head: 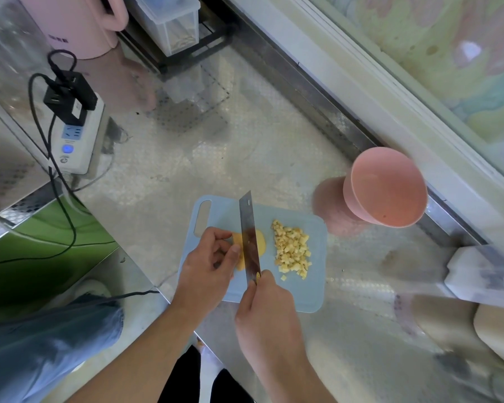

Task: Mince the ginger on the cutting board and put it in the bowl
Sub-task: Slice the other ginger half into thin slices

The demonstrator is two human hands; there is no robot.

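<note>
Curling round the ginger slices (261, 241) to steady them, the left hand (210, 263) guides the knife (249, 237) gripped by the right hand (266, 312).

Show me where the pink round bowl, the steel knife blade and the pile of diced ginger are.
pink round bowl (390, 187): head view, inner wall.
steel knife blade (249, 239): head view, flat side.
pile of diced ginger (293, 248): head view, middle of heap.

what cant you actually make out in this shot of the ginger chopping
- Head view: the part of the uncut ginger under the knife blade and the left hand is hidden.
- Knife handle: covered by the right hand.
- White object at the right edge: blurred and cut off.
- Pink appliance top left: cropped, label unreadable.
- Whether the pink bowl holds any scraps: too small to tell.
</note>
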